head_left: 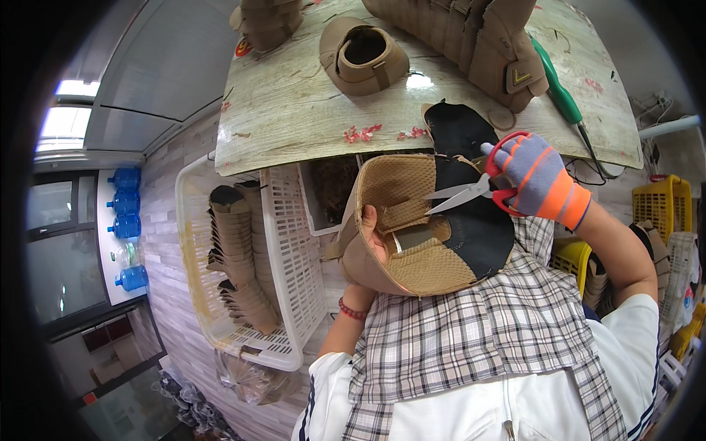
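Scissors [471, 189] were gripped, blades slightly apart, by the gloved right hand [540, 176]; the tan shoe upper [412, 228] was clasped by left hand [370, 234] fingers at the worktop's [294, 110] near edge.

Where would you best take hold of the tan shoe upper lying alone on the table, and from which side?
Grip the tan shoe upper by the rim of its dark opening, coming from above: the opening faces up, so one finger can probably hook inside with the thumb outside. The table around it lies bare, so nothing crowds that approach.
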`<state>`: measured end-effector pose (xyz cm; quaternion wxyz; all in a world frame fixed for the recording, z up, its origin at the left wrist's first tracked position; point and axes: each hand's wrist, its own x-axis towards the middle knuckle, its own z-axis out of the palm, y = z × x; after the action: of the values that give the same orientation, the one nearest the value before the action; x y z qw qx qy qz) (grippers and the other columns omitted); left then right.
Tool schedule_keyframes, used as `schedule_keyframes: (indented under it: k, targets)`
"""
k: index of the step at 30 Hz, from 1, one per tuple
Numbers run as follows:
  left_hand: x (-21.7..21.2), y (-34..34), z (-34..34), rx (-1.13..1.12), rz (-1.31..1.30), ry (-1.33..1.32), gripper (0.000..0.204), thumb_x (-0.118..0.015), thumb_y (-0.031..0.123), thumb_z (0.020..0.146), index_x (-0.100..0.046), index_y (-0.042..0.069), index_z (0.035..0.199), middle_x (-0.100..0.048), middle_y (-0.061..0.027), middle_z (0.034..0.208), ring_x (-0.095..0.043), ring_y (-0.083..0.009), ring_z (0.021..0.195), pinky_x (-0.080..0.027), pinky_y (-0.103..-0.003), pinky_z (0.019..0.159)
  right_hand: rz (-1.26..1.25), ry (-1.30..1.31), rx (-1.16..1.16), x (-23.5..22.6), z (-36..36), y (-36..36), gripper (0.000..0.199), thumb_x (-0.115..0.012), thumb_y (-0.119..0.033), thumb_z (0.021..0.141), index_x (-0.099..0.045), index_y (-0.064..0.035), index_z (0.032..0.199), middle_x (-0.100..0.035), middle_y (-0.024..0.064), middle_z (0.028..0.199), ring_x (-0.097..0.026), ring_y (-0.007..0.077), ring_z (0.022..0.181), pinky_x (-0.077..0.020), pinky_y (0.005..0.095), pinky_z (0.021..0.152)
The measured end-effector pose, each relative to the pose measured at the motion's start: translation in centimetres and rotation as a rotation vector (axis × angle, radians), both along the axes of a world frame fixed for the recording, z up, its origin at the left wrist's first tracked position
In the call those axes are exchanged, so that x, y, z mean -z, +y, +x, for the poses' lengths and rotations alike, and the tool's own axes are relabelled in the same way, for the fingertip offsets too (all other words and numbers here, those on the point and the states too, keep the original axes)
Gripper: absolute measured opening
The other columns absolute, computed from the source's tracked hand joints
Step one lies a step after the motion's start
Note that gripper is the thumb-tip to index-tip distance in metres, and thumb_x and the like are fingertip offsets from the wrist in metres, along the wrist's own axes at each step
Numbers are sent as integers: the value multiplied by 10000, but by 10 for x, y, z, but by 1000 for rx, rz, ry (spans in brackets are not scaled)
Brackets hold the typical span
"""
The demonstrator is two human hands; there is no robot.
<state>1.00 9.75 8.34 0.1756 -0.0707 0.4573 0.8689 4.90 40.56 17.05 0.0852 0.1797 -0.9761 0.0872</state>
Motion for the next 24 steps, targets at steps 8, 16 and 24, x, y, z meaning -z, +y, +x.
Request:
schedule_keyframes:
  k: [8,16,24]
  targets:
    - [-17,0,1,66,160,-126,485,-571,290,1007,-446,22,1392,-531,-139,1384,-524,-281,1274,-457,-484,1070,-55,-234,115,10,4,16,383,-787,-211,664,-661,-79,1001,-633,101,866,-626,313,805,-500,410,729]
    - [-1,-1,-2,167,184,-178,534,-535,339,1014,-400,41,1437,-518,-148,1402,-516,-322,1290,-439,-528,1077,199,-84,-52,-15,-23,-33,425,-762,-183,651,-641,-61,1039,-641,82,913,-622,263,900,-468,378,787]
    - [-25,3,0,141,124,-167,504,-577,307,999,-445,49,1412,-538,-132,1385,-535,-306,1263,-458,-519,1059,157,-150,-99,-7,-31,-38,397,-752,-228,722,-630,-81,1071,-617,88,906,-607,276,865,-465,387,751]
